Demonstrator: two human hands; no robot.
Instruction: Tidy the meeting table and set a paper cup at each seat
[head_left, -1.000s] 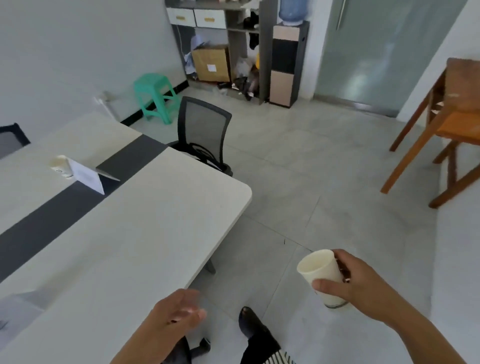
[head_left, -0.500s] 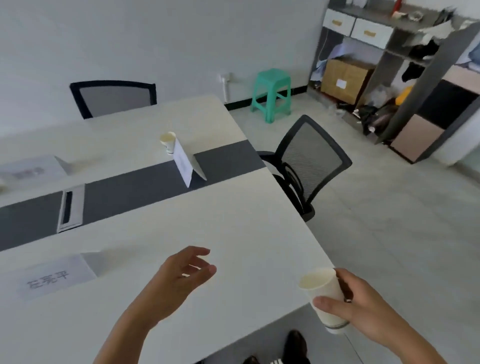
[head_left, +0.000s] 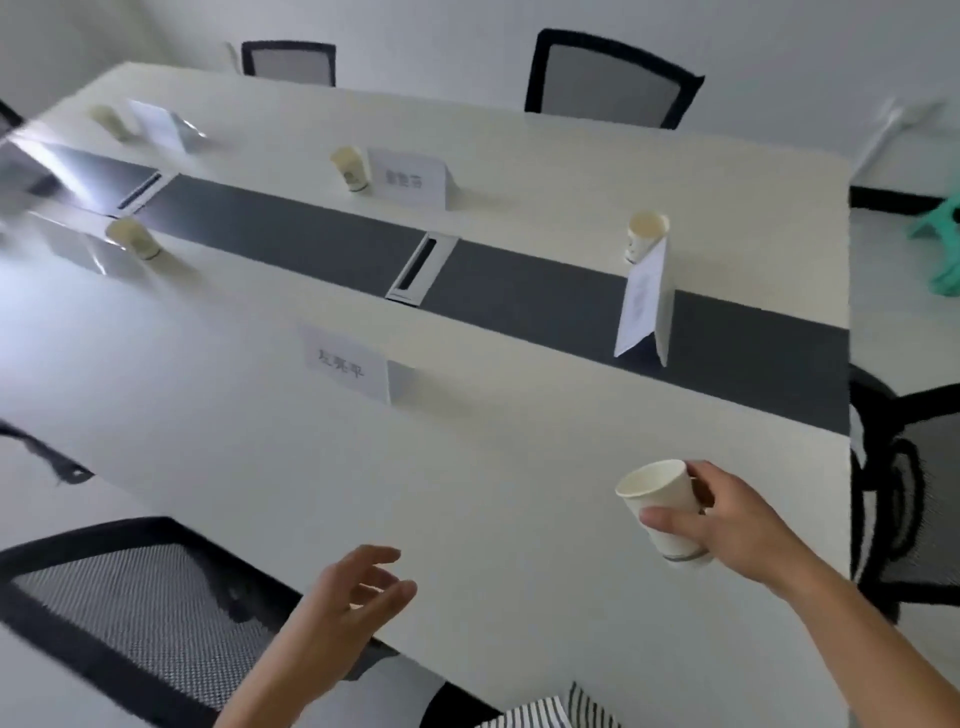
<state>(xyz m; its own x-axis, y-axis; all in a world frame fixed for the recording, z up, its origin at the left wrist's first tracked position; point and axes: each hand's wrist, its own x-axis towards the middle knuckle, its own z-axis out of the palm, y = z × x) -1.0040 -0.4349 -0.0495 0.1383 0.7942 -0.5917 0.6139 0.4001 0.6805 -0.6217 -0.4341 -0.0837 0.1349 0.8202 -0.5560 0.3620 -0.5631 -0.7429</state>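
Note:
My right hand (head_left: 727, 525) grips an empty white paper cup (head_left: 662, 512), held tilted above the near right part of the white meeting table (head_left: 493, 467). My left hand (head_left: 348, 597) hovers over the table's near edge with relaxed fingers and holds nothing. Several paper cups stand on the table: one (head_left: 645, 234) behind a name card (head_left: 644, 306) at the right end, one (head_left: 350, 169) beside a far name card (head_left: 410, 179), one (head_left: 135, 238) at the left and one (head_left: 109, 120) at the far left. A name card (head_left: 350, 366) stands at the near seat with no cup beside it.
A dark strip (head_left: 519, 291) with a cable hatch (head_left: 421, 267) runs along the table's middle. Black mesh chairs stand at the near left (head_left: 130, 592), the right end (head_left: 914, 493) and the far side (head_left: 608, 78), (head_left: 288, 62). A green stool (head_left: 940, 249) sits on the floor at the right.
My view has swung left from the floor and shelves onto the table. My right hand has carried the cup from beside the table to above its near right part. My left hand stayed empty.

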